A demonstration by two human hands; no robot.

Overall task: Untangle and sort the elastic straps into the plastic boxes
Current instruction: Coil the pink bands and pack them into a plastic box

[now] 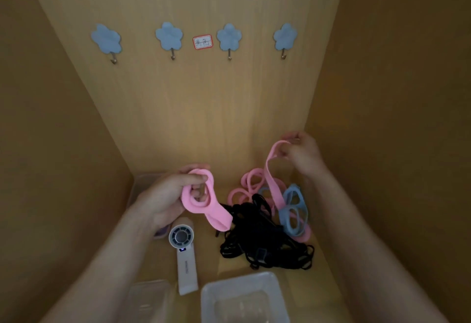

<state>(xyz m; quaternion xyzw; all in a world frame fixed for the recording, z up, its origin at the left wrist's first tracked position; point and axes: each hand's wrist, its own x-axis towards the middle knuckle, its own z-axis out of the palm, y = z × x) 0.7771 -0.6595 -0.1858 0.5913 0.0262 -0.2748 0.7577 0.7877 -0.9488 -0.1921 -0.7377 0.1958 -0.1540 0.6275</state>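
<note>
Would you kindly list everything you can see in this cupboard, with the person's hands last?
flower hooks: four, blue, back wall.
label: one, white with red border, between the middle hooks.
pink straps: several, pink, some in the pile, some held up.
black straps: tangle, count unclear, black, centre floor.
blue straps: a few, light blue, right of the black tangle.
fan: one, white, lying left of the tangle.
plastic boxes: three, clear, two at near edge, one back left.
left hand: grips a pink bundle.
right hand: pinches a raised pink strap.

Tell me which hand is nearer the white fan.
Left. The left hand, holding bunched pink straps, is right beside the fan; the right hand pinches a pink strap beyond the tangled pile.
</note>
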